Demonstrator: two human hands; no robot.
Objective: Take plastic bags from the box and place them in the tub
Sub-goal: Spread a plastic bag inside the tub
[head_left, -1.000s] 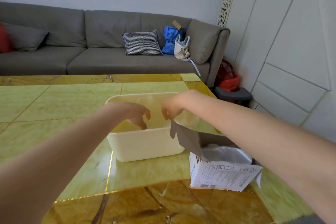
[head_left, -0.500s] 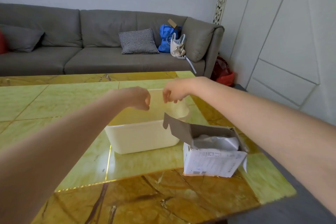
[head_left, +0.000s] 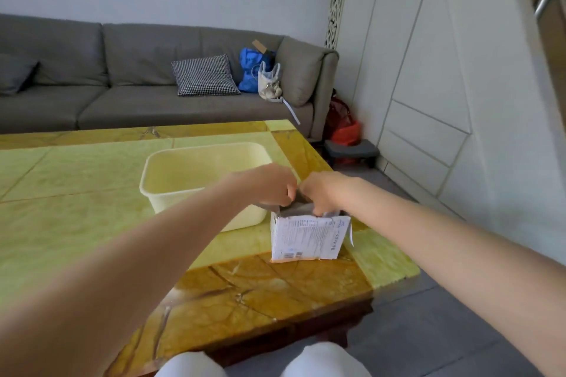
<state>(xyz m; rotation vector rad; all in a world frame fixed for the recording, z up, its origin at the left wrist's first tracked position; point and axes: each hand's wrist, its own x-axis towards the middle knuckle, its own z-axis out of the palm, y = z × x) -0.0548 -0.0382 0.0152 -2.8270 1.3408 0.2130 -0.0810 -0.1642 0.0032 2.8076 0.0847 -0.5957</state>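
A cream plastic tub [head_left: 147,187] stands on the table, and I see nothing inside it. Just right of it, touching its near corner, is a white cardboard box [head_left: 309,237] with a printed label. My left hand [head_left: 271,187] is curled over the box's grey flap [head_left: 298,206] at the top left edge. My right hand [head_left: 321,193] reaches into the open top, fingers closed down on crumpled whitish plastic bags [head_left: 329,213]. The hands nearly touch each other. Most of the box's contents are hidden by them.
The table [head_left: 76,223] is green and amber marble; its right edge runs just past the box and its near edge is by my knees [head_left: 324,360]. A grey sofa [head_left: 122,101] with cushions and bags stands behind. White cabinets line the right wall.
Both hands came back from above the tub and dropped onto the top of the box. The view has shifted, so the box now sits nearer the centre.
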